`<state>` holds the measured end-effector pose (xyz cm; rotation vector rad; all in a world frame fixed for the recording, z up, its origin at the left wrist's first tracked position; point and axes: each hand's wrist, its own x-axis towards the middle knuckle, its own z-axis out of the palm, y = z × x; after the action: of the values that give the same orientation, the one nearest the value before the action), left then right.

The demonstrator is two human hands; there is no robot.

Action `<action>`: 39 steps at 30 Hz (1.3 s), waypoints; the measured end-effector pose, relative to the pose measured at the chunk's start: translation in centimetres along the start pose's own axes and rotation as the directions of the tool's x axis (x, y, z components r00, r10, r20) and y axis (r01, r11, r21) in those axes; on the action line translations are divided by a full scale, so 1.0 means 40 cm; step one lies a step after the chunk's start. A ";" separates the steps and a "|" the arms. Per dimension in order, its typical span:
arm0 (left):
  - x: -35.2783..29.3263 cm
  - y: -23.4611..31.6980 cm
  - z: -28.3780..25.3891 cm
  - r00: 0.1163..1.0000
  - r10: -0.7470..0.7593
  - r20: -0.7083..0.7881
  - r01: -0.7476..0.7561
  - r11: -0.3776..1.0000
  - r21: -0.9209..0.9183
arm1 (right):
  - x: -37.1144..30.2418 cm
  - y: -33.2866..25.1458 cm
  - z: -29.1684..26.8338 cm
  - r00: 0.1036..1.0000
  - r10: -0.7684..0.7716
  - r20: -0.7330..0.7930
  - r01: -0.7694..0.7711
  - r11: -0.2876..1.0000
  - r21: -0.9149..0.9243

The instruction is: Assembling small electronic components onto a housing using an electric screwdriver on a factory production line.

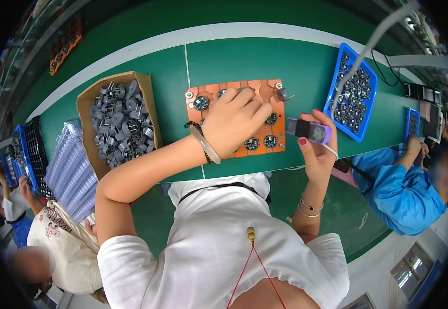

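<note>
In front of me on the green table lies an orange fixture board with round recesses. Several small round circuit boards sit in these recesses. My left hand is over the board's middle, fingers curled down; the fingertips and anything in them are hidden. At the board's far right corner rests a grey round part with pins. My right hand, just right of the board, is closed around a purple-and-black handheld device with a white cable. The device is held level, its black end toward the board.
A cardboard box of grey round parts with pins stands left. Clear plastic trays are stacked beyond it. At the right lies a blue tray of small round circuit boards. A grey cable hangs over it. Co-workers sit on both sides.
</note>
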<state>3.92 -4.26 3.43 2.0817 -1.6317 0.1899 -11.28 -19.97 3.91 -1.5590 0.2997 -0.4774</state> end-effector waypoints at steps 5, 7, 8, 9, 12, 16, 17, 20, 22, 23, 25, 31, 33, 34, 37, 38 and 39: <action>-0.019 -0.008 0.007 1.000 0.028 0.006 -0.028 0.999 0.027 | 0.005 -0.001 0.043 0.998 -0.024 0.061 0.030 0.995 -0.100; -0.010 0.010 -0.015 0.998 -0.012 -0.054 0.006 0.995 -0.104 | 0.014 0.006 0.053 0.992 -0.075 0.101 0.092 0.981 -0.173; -0.006 0.019 -0.030 0.992 -0.060 -0.107 0.034 0.972 -0.233 | 0.017 0.008 0.060 0.982 -0.122 0.146 0.154 0.958 -0.241; -0.006 0.023 -0.038 0.992 -0.060 -0.107 0.033 0.972 -0.233 | 0.019 0.003 0.072 0.977 -0.147 0.157 0.183 0.951 -0.249; -0.009 0.029 -0.053 0.993 -0.115 0.025 0.116 0.917 -0.382 | 0.015 0.001 0.081 0.984 -0.121 0.129 0.140 0.979 -0.148; -0.015 0.029 -0.059 0.982 -0.190 -0.015 0.159 0.857 -0.490 | 0.013 -0.001 0.077 0.987 -0.089 0.133 0.104 0.989 -0.108; -0.018 0.027 -0.060 0.983 -0.183 0.001 0.161 0.862 -0.480 | 0.013 0.000 0.076 0.985 -0.103 0.137 0.119 0.986 -0.114; -0.021 0.026 -0.061 0.975 -0.203 0.085 0.219 0.849 -0.482 | 0.008 0.001 0.076 0.987 -0.094 0.127 0.107 0.990 -0.094; -0.023 0.021 -0.057 0.980 -0.186 0.075 0.199 0.861 -0.469 | 0.006 0.007 0.079 0.991 -0.071 0.115 0.079 0.995 -0.061; -0.024 0.019 -0.056 0.985 -0.160 0.060 0.169 0.871 -0.461 | 0.002 0.009 0.082 0.995 -0.042 0.088 0.042 0.999 0.004; -0.025 0.017 -0.059 0.986 -0.160 0.036 0.158 0.866 -0.474 | -0.001 0.010 0.091 0.998 -0.011 0.061 0.007 0.998 0.069; -0.028 -0.013 -0.078 0.977 -0.209 -0.041 0.163 0.858 -0.487 | 0.015 0.021 0.094 0.990 0.067 -0.127 -0.014 0.926 0.378; -0.027 -0.021 -0.085 0.973 -0.213 -0.088 0.149 0.874 -0.463 | 0.022 0.023 0.096 0.991 0.057 -0.124 -0.004 0.920 0.391; -0.026 -0.025 -0.088 0.976 -0.193 -0.103 0.124 0.875 -0.468 | 0.027 0.024 0.101 0.992 0.048 -0.121 0.005 0.915 0.404; -0.014 -0.028 -0.101 0.982 -0.110 -0.156 0.037 0.911 -0.411 | 0.045 0.009 0.126 0.997 0.004 -0.073 0.031 0.884 0.467; -0.015 -0.029 -0.111 0.980 -0.058 -0.191 -0.012 0.938 -0.346 | 0.051 0.011 0.137 0.998 -0.015 -0.054 0.039 0.872 0.488; -0.015 -0.037 -0.112 0.982 -0.012 -0.189 -0.044 0.957 -0.287 | 0.052 0.010 0.141 0.999 0.000 -0.052 0.025 0.885 0.464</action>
<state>5.96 -1.47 6.68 1.7733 -1.4660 0.1386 -6.75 -16.00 3.78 -1.0802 0.1946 -0.5541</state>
